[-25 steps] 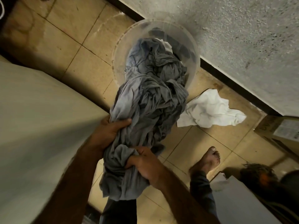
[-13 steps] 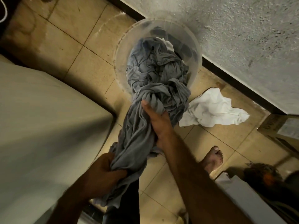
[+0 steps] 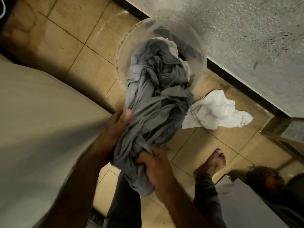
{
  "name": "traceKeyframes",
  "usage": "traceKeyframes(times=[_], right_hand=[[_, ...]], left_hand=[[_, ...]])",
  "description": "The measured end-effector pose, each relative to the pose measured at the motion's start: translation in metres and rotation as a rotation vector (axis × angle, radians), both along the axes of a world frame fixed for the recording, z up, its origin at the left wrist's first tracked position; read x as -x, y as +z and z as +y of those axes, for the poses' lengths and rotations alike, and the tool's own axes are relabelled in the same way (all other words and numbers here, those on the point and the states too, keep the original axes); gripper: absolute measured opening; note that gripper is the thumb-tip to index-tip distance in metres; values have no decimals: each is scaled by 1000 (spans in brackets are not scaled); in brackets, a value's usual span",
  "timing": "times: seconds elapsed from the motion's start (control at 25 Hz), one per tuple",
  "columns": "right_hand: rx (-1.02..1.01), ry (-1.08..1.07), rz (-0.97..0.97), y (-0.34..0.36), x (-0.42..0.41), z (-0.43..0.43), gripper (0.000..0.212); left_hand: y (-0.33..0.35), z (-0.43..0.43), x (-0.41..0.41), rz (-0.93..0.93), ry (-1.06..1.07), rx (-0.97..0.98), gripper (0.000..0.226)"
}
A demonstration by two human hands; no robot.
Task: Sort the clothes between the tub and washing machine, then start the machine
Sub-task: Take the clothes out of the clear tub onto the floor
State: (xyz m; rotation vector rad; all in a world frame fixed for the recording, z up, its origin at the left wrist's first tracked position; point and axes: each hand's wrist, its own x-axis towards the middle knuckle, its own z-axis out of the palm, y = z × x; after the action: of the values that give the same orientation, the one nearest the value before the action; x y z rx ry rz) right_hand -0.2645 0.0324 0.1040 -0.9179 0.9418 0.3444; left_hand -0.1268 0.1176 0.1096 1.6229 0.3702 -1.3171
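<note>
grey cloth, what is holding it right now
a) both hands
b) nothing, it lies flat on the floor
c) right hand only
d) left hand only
a: the left hand grips the grey cloth at its side and the right hand grips its lower end, while its upper part lies in the tub.

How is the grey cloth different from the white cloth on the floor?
The grey cloth is gripped by the left hand and right hand; the white cloth lies untouched on the tiles. The grey cloth trails out of the clear tub; the white cloth sits beside it. Grey looks bigger than white. Both are crumpled.
</note>
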Motion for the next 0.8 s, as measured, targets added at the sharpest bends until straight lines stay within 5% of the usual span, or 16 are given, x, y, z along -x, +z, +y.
traceKeyframes(times=[0.08, 0.2, 0.28, 0.44, 0.52, 0.68, 0.8], right_hand=[[-47, 65, -38, 2, 8, -1, 20], [-100, 65, -48, -1, 2, -19, 7], [-77, -71, 1, -9, -8, -33, 11], [13, -272, 179, -28, -38, -51, 116], [0, -270, 232, -33, -56, -56, 134], [34, -270, 301, -45, -88, -54, 122], [37, -373, 315, -49, -94, -51, 89]], left_hand=[[-6, -18, -8, -44, -62, -139, 99], [-8, -30, -7, -186, -29, -160, 37], [0, -24, -2, -333, -21, -169, 22], [29, 3, 14, -382, -125, -57, 24], [40, 16, 26, -313, -169, 51, 26], [46, 27, 37, -261, -179, 157, 34], [45, 25, 41, -221, -153, 136, 37]])
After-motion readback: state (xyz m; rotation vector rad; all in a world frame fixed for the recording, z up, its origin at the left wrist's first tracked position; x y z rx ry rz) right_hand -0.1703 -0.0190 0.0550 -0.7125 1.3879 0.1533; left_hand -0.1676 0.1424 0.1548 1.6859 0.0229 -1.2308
